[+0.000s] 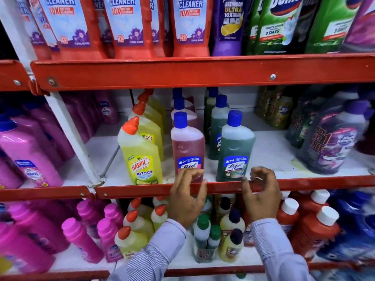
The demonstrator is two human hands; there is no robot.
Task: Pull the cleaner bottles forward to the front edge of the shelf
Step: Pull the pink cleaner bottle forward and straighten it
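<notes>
The left hand has its fingers curled loosely apart, holding nothing, just in front of the base of the pink Lizol bottle. The right hand is likewise unclenched and empty, its fingers hovering at the red front rail beside the green Lizol bottle. Both bottles, and the yellow Harpic bottle, already stand at the shelf's front edge.

The rows behind them are the likely next work: reach past the front bottle, grip low on the body, and slide it forward without tilting it, labels facing out. How many bottles stand behind each front one is probably three or so, but they overlap and blur. The shelf's rear is dim, and the hands hide part of the rail.
</notes>
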